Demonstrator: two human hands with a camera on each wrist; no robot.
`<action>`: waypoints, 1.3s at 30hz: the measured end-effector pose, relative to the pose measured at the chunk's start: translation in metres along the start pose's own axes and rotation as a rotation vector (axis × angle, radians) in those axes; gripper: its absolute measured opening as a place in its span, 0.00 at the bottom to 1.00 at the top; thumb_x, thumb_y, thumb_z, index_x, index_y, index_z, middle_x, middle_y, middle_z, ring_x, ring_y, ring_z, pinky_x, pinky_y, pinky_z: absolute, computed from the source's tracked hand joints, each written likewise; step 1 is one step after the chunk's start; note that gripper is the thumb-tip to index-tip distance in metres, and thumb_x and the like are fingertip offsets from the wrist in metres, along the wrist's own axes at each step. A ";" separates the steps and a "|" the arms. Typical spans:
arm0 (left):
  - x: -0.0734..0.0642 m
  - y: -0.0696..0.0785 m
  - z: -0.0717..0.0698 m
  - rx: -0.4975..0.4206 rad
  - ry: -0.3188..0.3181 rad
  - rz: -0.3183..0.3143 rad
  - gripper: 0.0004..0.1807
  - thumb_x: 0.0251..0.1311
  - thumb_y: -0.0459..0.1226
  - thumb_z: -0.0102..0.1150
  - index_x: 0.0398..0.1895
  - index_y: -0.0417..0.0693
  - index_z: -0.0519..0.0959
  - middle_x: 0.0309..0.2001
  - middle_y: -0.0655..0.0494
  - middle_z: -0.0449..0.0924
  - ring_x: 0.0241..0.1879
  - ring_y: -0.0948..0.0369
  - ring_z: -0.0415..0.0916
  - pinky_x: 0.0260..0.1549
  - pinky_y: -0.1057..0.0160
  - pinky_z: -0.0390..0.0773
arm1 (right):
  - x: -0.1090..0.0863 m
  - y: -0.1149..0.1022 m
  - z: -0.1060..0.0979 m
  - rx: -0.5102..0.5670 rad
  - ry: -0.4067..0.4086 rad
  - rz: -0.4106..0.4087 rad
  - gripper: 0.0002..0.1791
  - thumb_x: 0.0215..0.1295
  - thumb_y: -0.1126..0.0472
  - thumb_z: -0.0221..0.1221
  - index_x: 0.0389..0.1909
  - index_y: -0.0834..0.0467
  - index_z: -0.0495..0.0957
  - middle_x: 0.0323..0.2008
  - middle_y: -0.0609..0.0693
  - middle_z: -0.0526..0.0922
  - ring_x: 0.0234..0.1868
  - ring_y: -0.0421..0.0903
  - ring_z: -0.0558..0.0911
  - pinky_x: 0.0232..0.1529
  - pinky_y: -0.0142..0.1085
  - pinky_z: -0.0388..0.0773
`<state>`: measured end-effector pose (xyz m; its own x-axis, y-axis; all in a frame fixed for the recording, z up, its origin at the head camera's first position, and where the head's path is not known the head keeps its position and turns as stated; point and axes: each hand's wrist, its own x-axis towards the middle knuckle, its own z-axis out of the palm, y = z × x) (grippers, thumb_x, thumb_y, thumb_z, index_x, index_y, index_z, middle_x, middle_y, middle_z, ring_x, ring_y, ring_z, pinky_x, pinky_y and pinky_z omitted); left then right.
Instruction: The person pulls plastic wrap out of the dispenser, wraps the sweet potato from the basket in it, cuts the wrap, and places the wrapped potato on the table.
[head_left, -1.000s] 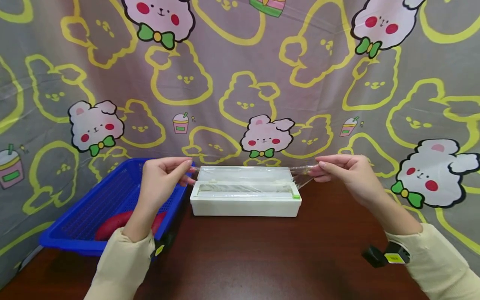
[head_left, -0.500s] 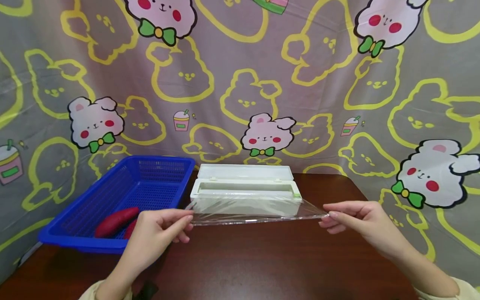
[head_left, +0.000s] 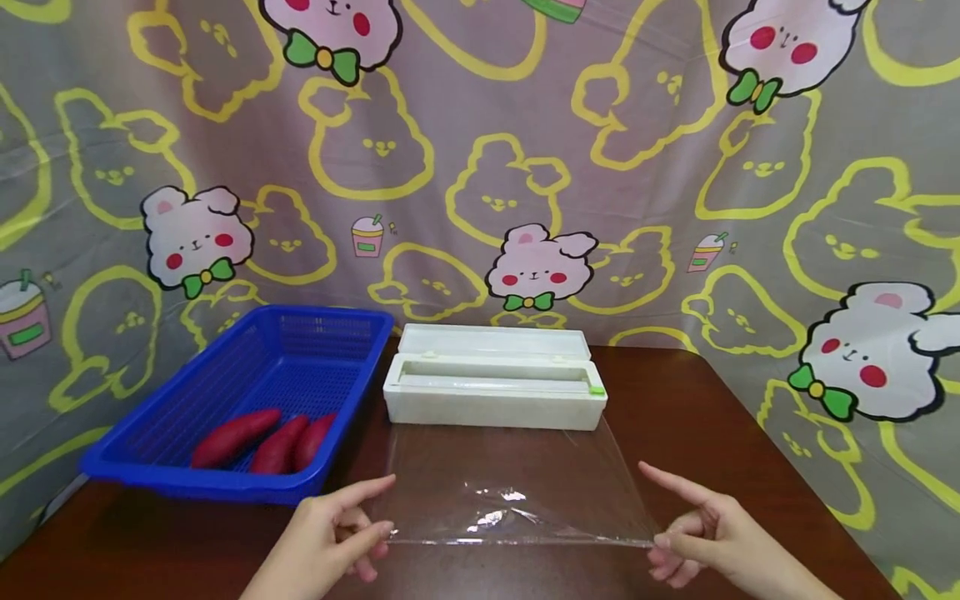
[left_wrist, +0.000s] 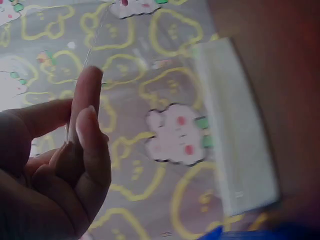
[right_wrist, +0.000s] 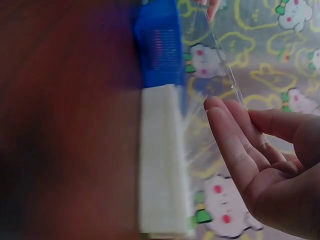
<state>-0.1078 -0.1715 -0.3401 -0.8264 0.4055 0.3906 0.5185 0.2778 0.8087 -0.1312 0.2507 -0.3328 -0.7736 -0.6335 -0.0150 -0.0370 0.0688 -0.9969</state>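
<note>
A white box [head_left: 495, 409] stands on the brown table [head_left: 675, 417], its lid [head_left: 491, 340] raised behind. From the box, a clear film [head_left: 517, 479] spreads toward the person. In front of the box, on its left side, the left hand [head_left: 330, 535] pinches one near corner with thumb and bent fingers, the index finger being straight; on its right side, the right hand [head_left: 708, 537] pinches the other likewise. Left of the box is a blue basket [head_left: 195, 489] with three red tubers [head_left: 279, 448].

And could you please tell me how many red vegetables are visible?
3, in the blue basket: left one, middle one, right one; its near wall may hide more.
</note>
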 end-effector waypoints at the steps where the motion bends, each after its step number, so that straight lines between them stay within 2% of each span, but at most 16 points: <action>1: -0.002 -0.004 0.001 -0.015 -0.033 -0.022 0.24 0.56 0.27 0.55 0.54 0.23 0.63 0.17 0.58 0.76 0.12 0.68 0.73 0.09 0.67 0.71 | -0.001 0.006 0.000 0.022 0.002 0.039 0.35 0.63 0.72 0.47 0.67 0.43 0.52 0.30 0.68 0.79 0.30 0.59 0.80 0.31 0.49 0.76; 3: -0.004 -0.011 0.004 -0.024 -0.090 -0.054 0.29 0.55 0.28 0.55 0.57 0.23 0.58 0.16 0.58 0.76 0.12 0.68 0.73 0.09 0.68 0.71 | -0.002 0.015 0.000 0.058 0.001 0.115 0.39 0.63 0.70 0.49 0.69 0.51 0.40 0.30 0.71 0.77 0.28 0.57 0.80 0.31 0.43 0.78; 5: -0.006 -0.020 0.008 0.001 -0.129 -0.051 0.32 0.54 0.28 0.57 0.58 0.22 0.55 0.15 0.58 0.76 0.13 0.70 0.72 0.09 0.69 0.70 | -0.002 0.023 0.001 0.096 -0.002 0.171 0.44 0.62 0.69 0.51 0.66 0.59 0.29 0.28 0.71 0.76 0.26 0.54 0.79 0.27 0.36 0.77; 8: -0.010 -0.037 0.014 0.074 -0.165 0.000 0.35 0.51 0.29 0.59 0.57 0.19 0.53 0.14 0.58 0.76 0.14 0.75 0.69 0.12 0.72 0.69 | 0.000 0.034 0.002 0.147 -0.025 0.217 0.48 0.60 0.69 0.52 0.65 0.57 0.23 0.24 0.64 0.77 0.23 0.47 0.77 0.23 0.29 0.72; 10: -0.013 -0.047 0.016 0.108 -0.179 0.018 0.36 0.49 0.28 0.60 0.55 0.16 0.52 0.13 0.59 0.76 0.15 0.76 0.68 0.14 0.74 0.68 | 0.003 0.042 0.002 0.151 -0.057 0.213 0.48 0.59 0.70 0.52 0.65 0.57 0.24 0.20 0.56 0.74 0.21 0.43 0.74 0.21 0.27 0.69; 12: -0.014 -0.052 0.017 0.101 -0.202 -0.039 0.38 0.49 0.29 0.61 0.56 0.16 0.51 0.14 0.59 0.75 0.15 0.75 0.68 0.15 0.73 0.68 | 0.008 0.050 0.001 0.125 -0.065 0.226 0.48 0.58 0.70 0.53 0.66 0.59 0.25 0.18 0.51 0.71 0.19 0.41 0.72 0.21 0.27 0.68; 16: -0.014 -0.055 0.019 0.053 -0.241 -0.207 0.40 0.49 0.30 0.62 0.58 0.17 0.50 0.14 0.60 0.74 0.15 0.72 0.69 0.15 0.69 0.70 | 0.016 0.066 -0.001 0.047 -0.061 0.262 0.48 0.56 0.70 0.55 0.66 0.65 0.29 0.16 0.47 0.67 0.17 0.40 0.69 0.20 0.27 0.67; 21: -0.013 -0.059 0.023 0.074 -0.247 -0.276 0.39 0.47 0.29 0.63 0.58 0.19 0.54 0.14 0.61 0.73 0.15 0.71 0.68 0.15 0.69 0.70 | 0.023 0.078 -0.002 0.016 -0.084 0.288 0.46 0.55 0.71 0.54 0.65 0.68 0.31 0.17 0.47 0.68 0.17 0.38 0.70 0.20 0.26 0.66; 27: -0.010 -0.063 0.024 0.094 -0.249 -0.311 0.37 0.46 0.29 0.64 0.56 0.19 0.57 0.13 0.61 0.71 0.14 0.70 0.67 0.12 0.68 0.68 | 0.027 0.085 -0.003 -0.062 -0.129 0.193 0.45 0.51 0.74 0.54 0.63 0.72 0.33 0.18 0.47 0.72 0.18 0.36 0.71 0.19 0.23 0.65; 31: -0.004 -0.066 0.024 0.066 -0.268 -0.367 0.37 0.46 0.29 0.64 0.56 0.19 0.57 0.12 0.59 0.72 0.12 0.67 0.68 0.10 0.68 0.68 | 0.030 0.089 -0.004 -0.051 -0.145 0.186 0.46 0.49 0.75 0.53 0.63 0.71 0.33 0.17 0.46 0.71 0.17 0.35 0.70 0.18 0.23 0.65; 34: 0.000 -0.068 0.024 0.045 -0.286 -0.412 0.36 0.46 0.29 0.63 0.57 0.20 0.57 0.12 0.57 0.73 0.10 0.66 0.68 0.08 0.69 0.67 | 0.033 0.091 -0.007 -0.014 -0.169 0.226 0.47 0.48 0.76 0.52 0.63 0.70 0.31 0.21 0.49 0.72 0.17 0.35 0.70 0.18 0.24 0.67; 35: 0.000 -0.068 0.024 0.045 -0.291 -0.419 0.36 0.46 0.29 0.63 0.56 0.20 0.57 0.12 0.57 0.72 0.09 0.65 0.67 0.08 0.69 0.67 | 0.034 0.091 -0.008 -0.018 -0.168 0.234 0.48 0.48 0.76 0.53 0.64 0.70 0.31 0.26 0.52 0.72 0.18 0.37 0.71 0.19 0.25 0.67; 37: 0.001 -0.069 0.024 0.044 -0.296 -0.432 0.36 0.46 0.29 0.64 0.56 0.20 0.58 0.12 0.56 0.72 0.10 0.65 0.67 0.08 0.69 0.67 | 0.036 0.092 -0.009 -0.029 -0.143 0.271 0.47 0.50 0.75 0.55 0.65 0.69 0.34 0.38 0.58 0.70 0.26 0.42 0.73 0.22 0.28 0.70; 39: 0.001 -0.070 0.025 0.046 -0.294 -0.441 0.36 0.45 0.29 0.64 0.56 0.20 0.58 0.12 0.56 0.72 0.10 0.65 0.66 0.08 0.69 0.66 | 0.037 0.092 -0.010 -0.057 -0.109 0.296 0.47 0.50 0.75 0.57 0.66 0.68 0.38 0.47 0.64 0.63 0.37 0.50 0.72 0.27 0.33 0.73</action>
<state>-0.1392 -0.1690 -0.4073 -0.8750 0.4669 -0.1276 0.1504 0.5128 0.8452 -0.1693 0.2414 -0.4245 -0.6837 -0.6581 -0.3152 0.1418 0.3039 -0.9421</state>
